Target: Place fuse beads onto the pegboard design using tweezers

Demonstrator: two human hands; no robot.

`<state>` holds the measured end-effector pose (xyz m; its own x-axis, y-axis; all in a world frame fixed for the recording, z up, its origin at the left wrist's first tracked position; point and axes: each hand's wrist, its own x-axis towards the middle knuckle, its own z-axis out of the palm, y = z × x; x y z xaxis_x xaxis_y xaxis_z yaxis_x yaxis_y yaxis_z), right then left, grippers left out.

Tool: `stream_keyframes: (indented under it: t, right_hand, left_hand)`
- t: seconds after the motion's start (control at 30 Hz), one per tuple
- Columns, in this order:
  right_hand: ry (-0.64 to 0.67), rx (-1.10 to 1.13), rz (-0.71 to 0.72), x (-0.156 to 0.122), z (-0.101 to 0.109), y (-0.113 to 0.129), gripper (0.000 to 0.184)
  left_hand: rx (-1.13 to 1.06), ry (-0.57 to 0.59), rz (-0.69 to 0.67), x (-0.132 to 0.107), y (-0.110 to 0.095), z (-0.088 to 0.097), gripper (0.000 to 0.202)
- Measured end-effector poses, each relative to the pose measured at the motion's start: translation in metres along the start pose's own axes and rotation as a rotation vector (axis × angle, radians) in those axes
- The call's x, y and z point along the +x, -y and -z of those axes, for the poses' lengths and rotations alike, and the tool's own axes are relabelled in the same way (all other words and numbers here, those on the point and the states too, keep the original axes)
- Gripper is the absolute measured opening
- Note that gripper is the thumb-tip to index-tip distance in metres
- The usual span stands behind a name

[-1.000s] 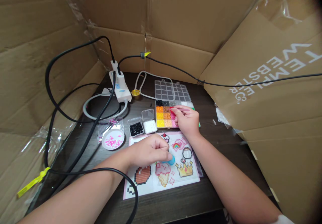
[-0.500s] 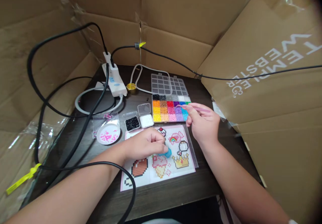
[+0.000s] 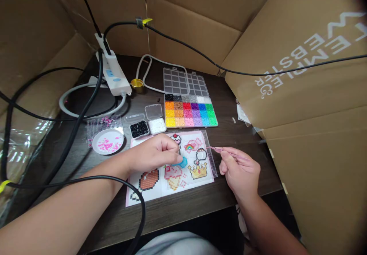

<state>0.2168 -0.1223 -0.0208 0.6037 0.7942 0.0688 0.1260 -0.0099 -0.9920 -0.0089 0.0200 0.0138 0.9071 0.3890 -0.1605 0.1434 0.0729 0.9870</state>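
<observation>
My left hand [image 3: 160, 153] lies on the printed pattern sheet [image 3: 157, 194], fingers curled, with the thumb against a small round blue piece [image 3: 183, 162]. Much of that piece is hidden, so its kind is unclear. Pixel pictures of a cone, a crown and sweets show around it. Pink tweezers [image 3: 235, 155] are pinched in my right hand [image 3: 242, 172], just right of the sheet. Their tips reach the sheet's right side, over a clear pegboard [image 3: 211, 153]; whether they grip a bead is too small to tell.
Behind the sheet stands an open compartment box [image 3: 191, 111] of coloured beads. Small boxes of black beads [image 3: 139, 129] and white beads [image 3: 157, 125] sit left of it. Farther left are a white dish [image 3: 99, 148] with pink beads, a power strip [image 3: 116, 73] and looping black cables [image 3: 77, 127].
My right hand has drawn the tweezers back from the bead box toward the sheet's right edge. The left hand keeps its place on the sheet. The whole view has shifted a little.
</observation>
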Motion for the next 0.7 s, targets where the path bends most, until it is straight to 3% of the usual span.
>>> stream_keyframes:
  t: [0.7]
  right_hand:
    - [0.065, -0.116, 0.008, -0.0019, -0.0019, 0.0012, 0.016]
  left_hand:
    - [-0.009, -0.009, 0.035, -0.0005, -0.0001, 0.0009, 0.046]
